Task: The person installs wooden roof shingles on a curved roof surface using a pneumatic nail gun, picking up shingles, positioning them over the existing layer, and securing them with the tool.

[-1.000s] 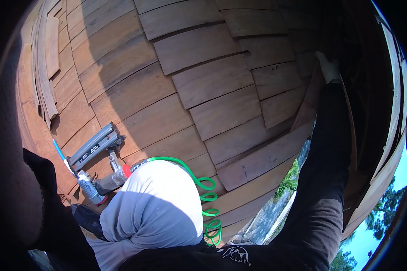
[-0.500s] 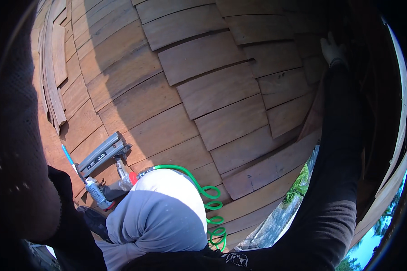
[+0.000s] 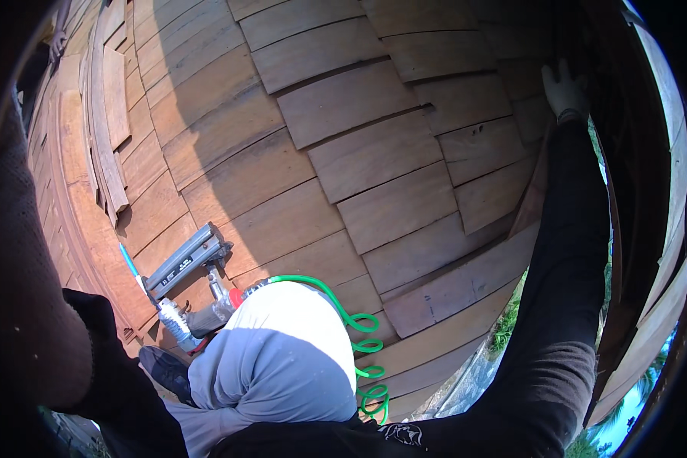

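Note:
My right hand (image 3: 565, 93), in a white glove, reaches out at the far right, its fingers spread. It is beside dark, shaded boards (image 3: 622, 191) and next to the wooden shingles (image 3: 469, 103); whether it presses on them I cannot tell. My left forearm (image 3: 34, 267) rises close along the left edge, and its hand lies outside the picture. A grey nail gun (image 3: 183, 263) rests on the shingles by my knee (image 3: 297, 328), with a green coiled air hose (image 3: 362, 323) attached. Near its end is a blue-tipped pen-like stick (image 3: 128, 258).
Loose wooden strips (image 3: 103, 137) lie stacked at the left. Another person's hand (image 3: 57, 46) shows at the upper left. Beyond the lower right edge of the shingles are green plants (image 3: 503, 328) and a grey surface (image 3: 458, 385). A dark shoe (image 3: 164, 370) is beside my knee.
The view has swung slightly left, so the shingles and nail gun appear farther right. Another person's hand has come into sight at the upper left. My right hand stays by the dark boards.

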A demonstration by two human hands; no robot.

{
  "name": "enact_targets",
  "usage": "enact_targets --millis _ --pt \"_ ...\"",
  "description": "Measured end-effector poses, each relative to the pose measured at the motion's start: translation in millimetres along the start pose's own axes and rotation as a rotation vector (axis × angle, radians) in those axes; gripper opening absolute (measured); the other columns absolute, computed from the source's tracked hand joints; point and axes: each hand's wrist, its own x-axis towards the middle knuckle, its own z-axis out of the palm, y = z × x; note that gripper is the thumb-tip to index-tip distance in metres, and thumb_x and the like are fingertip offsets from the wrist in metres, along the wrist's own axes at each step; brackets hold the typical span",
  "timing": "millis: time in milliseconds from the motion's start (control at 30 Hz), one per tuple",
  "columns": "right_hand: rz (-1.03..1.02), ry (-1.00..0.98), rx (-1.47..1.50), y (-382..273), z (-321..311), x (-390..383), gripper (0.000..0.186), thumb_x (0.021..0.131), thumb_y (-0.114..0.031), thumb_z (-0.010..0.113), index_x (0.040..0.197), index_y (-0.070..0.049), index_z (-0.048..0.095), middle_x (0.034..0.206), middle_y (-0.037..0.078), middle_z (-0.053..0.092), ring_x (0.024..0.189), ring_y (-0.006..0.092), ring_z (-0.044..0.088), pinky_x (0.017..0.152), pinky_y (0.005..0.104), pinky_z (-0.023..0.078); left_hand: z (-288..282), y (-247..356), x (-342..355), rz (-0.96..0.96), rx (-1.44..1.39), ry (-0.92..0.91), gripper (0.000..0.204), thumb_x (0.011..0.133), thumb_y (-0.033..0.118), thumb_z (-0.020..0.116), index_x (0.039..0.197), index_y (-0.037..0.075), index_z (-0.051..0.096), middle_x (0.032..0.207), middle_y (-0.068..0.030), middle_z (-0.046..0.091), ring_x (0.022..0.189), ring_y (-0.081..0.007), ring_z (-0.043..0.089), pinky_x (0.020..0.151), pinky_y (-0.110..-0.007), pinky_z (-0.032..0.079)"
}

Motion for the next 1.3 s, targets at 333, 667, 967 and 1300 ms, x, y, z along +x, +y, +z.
enact_targets --millis 333,667,967,1300 --pt "-0.173 0.143 0.073 29 3 -65 0.096 0.093 -0.074 0.061 0.17 -0.024 0.032 0.174 0.03 0.023 0.162 0.0432 0.025 0.127 0.053 0.032 -113 76 -61 0.244 -0.163 0.343 0.061 0.111 0.029 0.055 0.164 0.004 0.036 0.16 -0.0212 0.048 0.129 -0.0286 0.059 0.116 -0.047 0.047" --pt "-0.13 -0.055 0.895 71 17 -192 0.094 0.101 -0.044 0.07 0.17 -0.003 0.022 0.178 0.02 0.02 0.165 0.0322 0.019 0.132 0.039 0.021 -90 55 -261 -0.69 -0.406 0.325 0.049 0.098 0.002 0.072 0.145 -0.005 0.058 0.127 -0.0164 0.069 0.11 -0.0224 0.071 0.1 -0.037 0.058" --pt "0.28 -0.27 1.513 52 -1 -229 0.081 0.099 -0.034 0.071 0.165 -0.001 0.037 0.169 0.016 0.042 0.156 0.029 0.038 0.125 0.0404 0.034 -105 49 -321 -0.833 -0.222 0.255 0.048 0.099 0.006 0.072 0.144 -0.004 0.059 0.129 -0.0149 0.068 0.113 -0.0195 0.068 0.1 -0.033 0.056" --pt "-0.077 -0.245 1.058 114 46 -222 0.086 0.095 -0.022 0.075 0.169 -0.01 0.034 0.161 0.012 0.051 0.136 0.0234 0.057 0.11 0.0354 0.048 -99 19 -330 -0.787 -0.243 0.201 0.044 0.103 0.008 0.068 0.144 -0.003 0.059 0.124 -0.0126 0.067 0.098 -0.0168 0.071 0.087 -0.03 0.059"
